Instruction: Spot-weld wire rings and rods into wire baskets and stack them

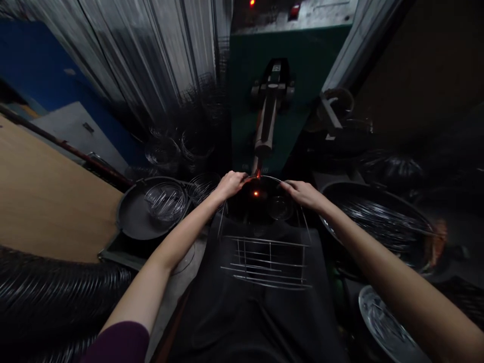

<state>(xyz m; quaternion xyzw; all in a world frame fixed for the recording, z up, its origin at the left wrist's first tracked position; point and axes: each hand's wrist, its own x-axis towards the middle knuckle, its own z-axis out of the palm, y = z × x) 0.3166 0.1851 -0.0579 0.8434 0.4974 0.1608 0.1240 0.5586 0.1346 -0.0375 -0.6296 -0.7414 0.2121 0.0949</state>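
My left hand [231,184] is closed on the left side of a curved rim of a wire rack [270,256]. Closed on the rim's right side is my right hand [301,193]. The rack's straight crossing wires hang toward me over a dark apron [242,312]. Between my hands, the rim touches or nearly touches the tip of a metal welding electrode [265,126], where an orange glow shows. The electrode arm comes out of a green machine [310,55]. A second red glow lies just below the rim.
At left, a round black tub [132,217] holds bent wire pieces [166,200]. A large basin [378,189] at right contains many thin wires [378,224]. Below it sits a pale dish [389,322] of small metal parts. Wire coils [196,143] stand behind; a ribbed black hose [56,297] lies lower left.
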